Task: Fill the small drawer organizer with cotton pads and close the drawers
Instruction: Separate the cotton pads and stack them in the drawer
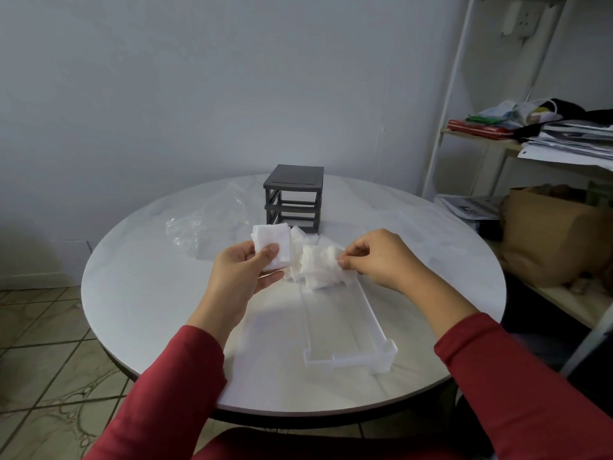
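Note:
A dark grey drawer organizer frame point(293, 197) stands at the far middle of the round table with its slots empty. A clear plastic drawer point(348, 330) lies on the table in front of me. My left hand point(238, 277) grips a neat stack of white cotton pads point(272, 245) between thumb and fingers. My right hand point(374, 257) pinches the edge of a cotton pad in a loose heap of cotton pads point(320, 268) at the drawer's far end. More pads lie behind the heap near the frame.
A crumpled clear plastic bag point(205, 224) lies left of the frame. A second clear drawer point(398, 217) lies at the right of the white round table point(149, 293). A white shelf point(530, 151) with papers and a brown paper bag point(550, 234) stands at the right.

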